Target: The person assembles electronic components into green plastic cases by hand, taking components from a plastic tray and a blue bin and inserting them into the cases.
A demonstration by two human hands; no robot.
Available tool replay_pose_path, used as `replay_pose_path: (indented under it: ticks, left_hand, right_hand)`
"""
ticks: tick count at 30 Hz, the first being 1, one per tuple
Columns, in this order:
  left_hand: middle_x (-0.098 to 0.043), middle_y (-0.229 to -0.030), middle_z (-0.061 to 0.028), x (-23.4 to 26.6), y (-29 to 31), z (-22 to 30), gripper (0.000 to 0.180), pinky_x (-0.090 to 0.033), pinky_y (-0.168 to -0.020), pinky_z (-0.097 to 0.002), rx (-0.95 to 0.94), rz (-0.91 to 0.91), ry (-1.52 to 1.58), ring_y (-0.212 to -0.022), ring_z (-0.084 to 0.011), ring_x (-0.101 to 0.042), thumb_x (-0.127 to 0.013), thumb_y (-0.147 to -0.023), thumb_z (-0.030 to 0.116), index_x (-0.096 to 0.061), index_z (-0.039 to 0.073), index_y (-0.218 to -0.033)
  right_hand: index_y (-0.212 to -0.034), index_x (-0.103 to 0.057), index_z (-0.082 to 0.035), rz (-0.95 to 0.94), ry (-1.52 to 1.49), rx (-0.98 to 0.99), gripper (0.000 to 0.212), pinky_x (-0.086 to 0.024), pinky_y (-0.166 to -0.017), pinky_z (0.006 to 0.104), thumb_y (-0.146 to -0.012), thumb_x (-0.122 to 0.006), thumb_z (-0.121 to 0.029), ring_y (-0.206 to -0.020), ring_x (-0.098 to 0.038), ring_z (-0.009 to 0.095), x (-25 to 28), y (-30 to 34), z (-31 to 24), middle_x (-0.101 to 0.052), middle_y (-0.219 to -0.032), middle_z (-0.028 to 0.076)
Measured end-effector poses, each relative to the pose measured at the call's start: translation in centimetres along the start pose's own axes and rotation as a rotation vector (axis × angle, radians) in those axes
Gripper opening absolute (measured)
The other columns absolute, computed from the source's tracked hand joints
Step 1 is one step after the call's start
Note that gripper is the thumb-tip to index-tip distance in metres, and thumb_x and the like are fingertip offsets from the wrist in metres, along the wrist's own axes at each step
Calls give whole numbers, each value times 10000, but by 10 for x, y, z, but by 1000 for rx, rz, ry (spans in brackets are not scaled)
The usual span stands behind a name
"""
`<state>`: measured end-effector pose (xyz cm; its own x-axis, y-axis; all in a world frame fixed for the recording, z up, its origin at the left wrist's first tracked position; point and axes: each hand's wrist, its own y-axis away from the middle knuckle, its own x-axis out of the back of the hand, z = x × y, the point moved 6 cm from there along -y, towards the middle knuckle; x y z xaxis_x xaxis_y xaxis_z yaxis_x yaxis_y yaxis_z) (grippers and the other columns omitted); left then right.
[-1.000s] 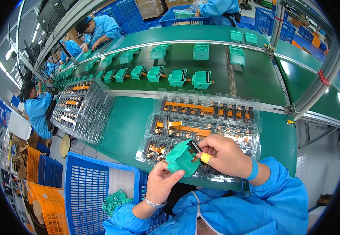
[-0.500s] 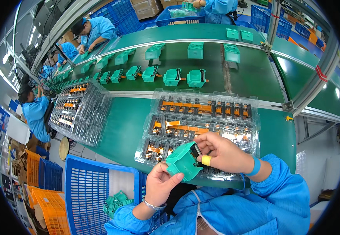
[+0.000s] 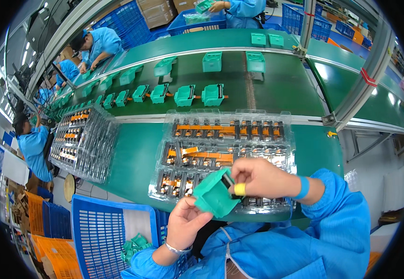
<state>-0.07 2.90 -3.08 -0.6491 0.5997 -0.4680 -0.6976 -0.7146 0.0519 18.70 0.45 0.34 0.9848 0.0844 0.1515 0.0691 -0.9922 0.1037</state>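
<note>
A green plastic housing (image 3: 212,196) is held tilted in front of my body, over the near edge of the bench. My left hand (image 3: 185,224) grips its lower left side, with the thumb along the bottom. My right hand (image 3: 262,180), with yellow tape round one finger, is closed at the housing's right edge. Its fingers pinch a narrow black part (image 3: 228,180) lying along that edge; the fingertips partly hide it. Just beyond the hands lies a clear plastic tray (image 3: 157,173) with rows of black parts and orange flex strips (image 3: 211,157).
Stacked clear trays (image 3: 104,151) stand at the left of the green bench (image 3: 134,158). A blue crate (image 3: 113,209) at lower left holds green pieces (image 3: 136,246). Beyond the bench, a conveyor (image 3: 276,88) carries green housings in rows. Co-workers sit along the far side and left.
The whole view has shifted, so the bench and conveyor appear farther left. Both hands still hold the housing and black part, and the housing has turned slightly.
</note>
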Motion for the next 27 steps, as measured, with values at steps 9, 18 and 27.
replay_pose_path:
  ticks: [9, 18, 27]
  left_hand:
    - [-509, -1153, -170, 17, -1, 39, 397, -472, -881, -392, -251, 278, -195, -1052, -256, -529, -601, -792, -42, -412, 13, -1136]
    - [-545, -1083, -115, 57, 18, 57, 320, -510, -791, -322, -387, 553, -253, -954, -198, -565, -552, -829, -11, -435, 37, -1124]
    - [-567, -1044, -86, 78, 19, 61, 295, -505, -774, -309, -384, 620, -158, -926, -163, -567, -542, -836, -27, -451, 44, -1108]
  right_hand:
    - [-813, -537, 63, 610, 45, -192, 123, -538, -480, 305, -776, -607, -31, -616, -567, 192, 203, -82, 55, -539, -753, 113]
    - [-822, -560, 112, 625, 51, -445, 156, -548, -478, 352, -775, -612, -28, -607, -567, 244, 229, -141, 116, -532, -764, 166]
    - [-916, -598, 56, 678, 619, -116, 250, -508, -474, 317, -791, -651, -154, -621, -566, 184, 221, -118, 64, -582, -843, 111]
